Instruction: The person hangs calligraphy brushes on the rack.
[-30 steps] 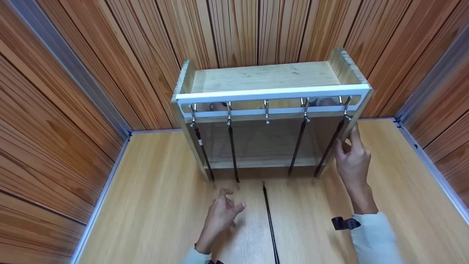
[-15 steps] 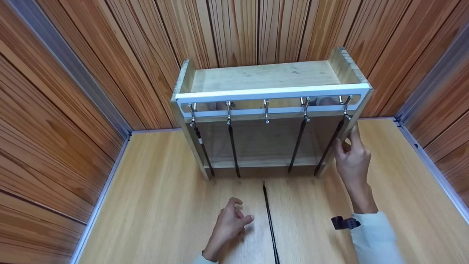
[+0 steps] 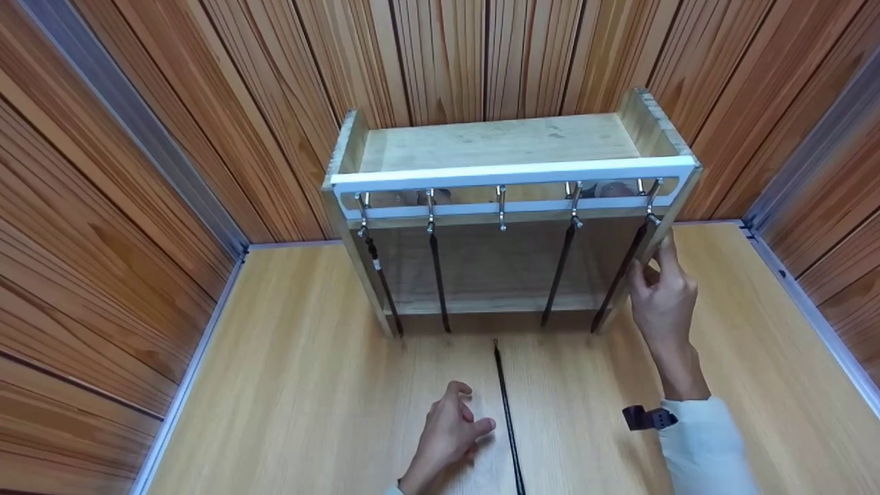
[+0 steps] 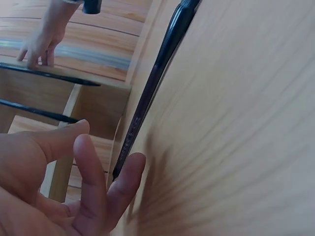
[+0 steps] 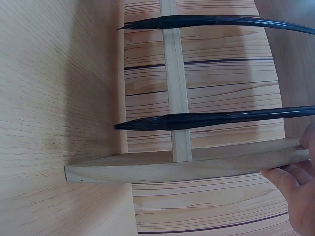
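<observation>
A dark writing brush [image 3: 508, 416] lies on the table, its hanging loop pointing at the rack. My left hand [image 3: 450, 433] hovers just left of it, fingers bent loosely and holding nothing. In the left wrist view the fingertips [image 4: 132, 169] appear near the brush's thin end [image 4: 123, 152]; contact cannot be made out. My right hand [image 3: 665, 302] grips the right side panel of a wooden rack [image 3: 495, 144], thumb and fingers on either side. Several brushes hang tip-down from its hooks, among them one [image 3: 440, 282] left of centre and one [image 5: 216, 118] nearest the right panel.
A white rail [image 3: 515, 169] with metal hooks runs along the rack's front. The middle hook [image 3: 501, 210] carries no brush. Wood-patterned walls [image 3: 440, 62] enclose the back and sides of the table [image 3: 295, 357].
My left hand has moved right and nearer the front, away from the hanging brushes and closer to the lying brush. The second brush from left has swung slightly. My right hand stays put.
</observation>
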Demonstrator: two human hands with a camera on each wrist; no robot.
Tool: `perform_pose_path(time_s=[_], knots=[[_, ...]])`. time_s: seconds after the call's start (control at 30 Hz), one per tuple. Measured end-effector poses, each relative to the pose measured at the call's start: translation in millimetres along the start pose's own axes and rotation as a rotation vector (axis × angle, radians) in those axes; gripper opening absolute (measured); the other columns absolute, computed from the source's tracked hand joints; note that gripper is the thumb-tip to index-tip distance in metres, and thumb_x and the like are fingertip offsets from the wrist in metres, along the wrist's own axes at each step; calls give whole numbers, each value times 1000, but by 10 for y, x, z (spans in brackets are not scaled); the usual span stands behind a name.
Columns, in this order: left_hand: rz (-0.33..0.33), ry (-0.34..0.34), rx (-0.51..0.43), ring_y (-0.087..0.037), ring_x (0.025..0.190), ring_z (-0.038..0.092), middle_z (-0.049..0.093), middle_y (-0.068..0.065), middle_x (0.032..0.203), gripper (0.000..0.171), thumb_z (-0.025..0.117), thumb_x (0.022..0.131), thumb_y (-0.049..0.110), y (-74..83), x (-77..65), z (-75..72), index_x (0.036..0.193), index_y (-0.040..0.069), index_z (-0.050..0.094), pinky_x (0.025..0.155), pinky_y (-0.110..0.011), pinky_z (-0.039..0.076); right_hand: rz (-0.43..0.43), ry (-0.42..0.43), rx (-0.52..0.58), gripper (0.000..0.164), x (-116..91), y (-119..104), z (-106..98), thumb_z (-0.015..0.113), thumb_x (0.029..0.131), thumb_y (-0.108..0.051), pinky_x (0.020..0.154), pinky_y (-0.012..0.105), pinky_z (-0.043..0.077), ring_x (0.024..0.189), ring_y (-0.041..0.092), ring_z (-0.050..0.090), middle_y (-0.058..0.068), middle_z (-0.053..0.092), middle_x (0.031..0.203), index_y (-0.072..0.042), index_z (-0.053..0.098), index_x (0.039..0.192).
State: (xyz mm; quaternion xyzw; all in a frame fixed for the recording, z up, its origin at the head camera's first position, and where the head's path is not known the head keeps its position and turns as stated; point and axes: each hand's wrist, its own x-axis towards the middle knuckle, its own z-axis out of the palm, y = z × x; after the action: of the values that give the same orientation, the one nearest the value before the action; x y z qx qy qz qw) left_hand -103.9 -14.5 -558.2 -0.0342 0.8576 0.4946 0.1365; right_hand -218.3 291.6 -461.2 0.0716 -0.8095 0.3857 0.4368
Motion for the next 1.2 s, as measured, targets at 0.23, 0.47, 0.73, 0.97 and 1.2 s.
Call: perform_pose_path(time_s=[0.23,0.47,0.73,0.97,1.2], knots=[[31,-3,38,-12,54,52,54,-2,80,52,87,77,13,8,-27,112,119,6,56,50,-27,41,6,-16,-7,60,0,0,-6,61,91,10,81,9,45,104,42,65,25,68,113,-10,48,146],[-2,-13,93,-16,69,51,54,0,83,53,89,74,17,45,-22,218,116,10,57,55,-30,42,29,-27,-17,62,-14,16,2,64,91,9,82,12,46,107,44,64,25,67,116,-9,47,147],[-1,21,131,-15,71,52,54,1,85,52,89,72,14,83,-27,327,113,11,58,54,-28,42,18,-29,-19,61,-6,0,-7,62,92,10,82,19,49,107,44,64,26,67,116,-9,47,148],[14,57,129,-15,72,53,54,0,84,55,91,68,15,120,-43,430,112,9,58,54,-28,44,-10,-24,-15,62,1,3,-6,60,91,11,81,6,42,104,44,65,27,67,114,-7,46,148],[-2,46,146,-17,75,56,56,-4,90,58,91,68,13,159,-33,499,114,6,56,60,-32,52,11,-28,-12,64,-8,-7,-6,63,91,10,81,13,47,104,44,64,27,67,115,-8,45,149]])
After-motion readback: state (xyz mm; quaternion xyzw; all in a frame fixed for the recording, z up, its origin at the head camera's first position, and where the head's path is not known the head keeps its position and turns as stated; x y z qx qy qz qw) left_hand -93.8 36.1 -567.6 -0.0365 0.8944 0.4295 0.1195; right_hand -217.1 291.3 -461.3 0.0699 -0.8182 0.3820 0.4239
